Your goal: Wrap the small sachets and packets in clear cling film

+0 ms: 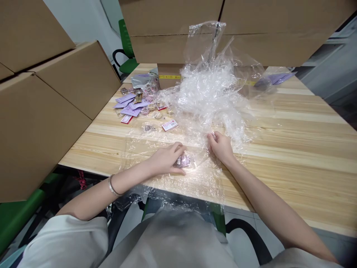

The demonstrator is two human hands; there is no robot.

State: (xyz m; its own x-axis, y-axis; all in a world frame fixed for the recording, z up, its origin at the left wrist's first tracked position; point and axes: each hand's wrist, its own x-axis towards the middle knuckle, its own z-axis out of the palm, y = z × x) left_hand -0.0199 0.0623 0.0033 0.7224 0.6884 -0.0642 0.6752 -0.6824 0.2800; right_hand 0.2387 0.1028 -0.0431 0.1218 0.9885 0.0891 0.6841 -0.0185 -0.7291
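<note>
My left hand (166,159) is curled round a small shiny packet with pinkish-purple contents (184,161), thumb on the near side and fingers on the far side. What is inside the packet is too small to make out. Beneath this hand a large clear plastic bag (203,182) lies spread flat, hanging over the table's front edge. My right hand (222,148) is closed, its thumb and fingers pinching clear plastic film at the bag's right side. A big crumpled heap of clear plastic bags (209,93) rises just beyond my right hand.
Purple packets (131,109) and small bagged trinkets lie at the back left, near a red-and-white labelled card (169,125). Cardboard boxes (52,134) stand along the left; a larger cardboard box (267,48) is behind the heap. A purple bag (275,79) lies at the back right.
</note>
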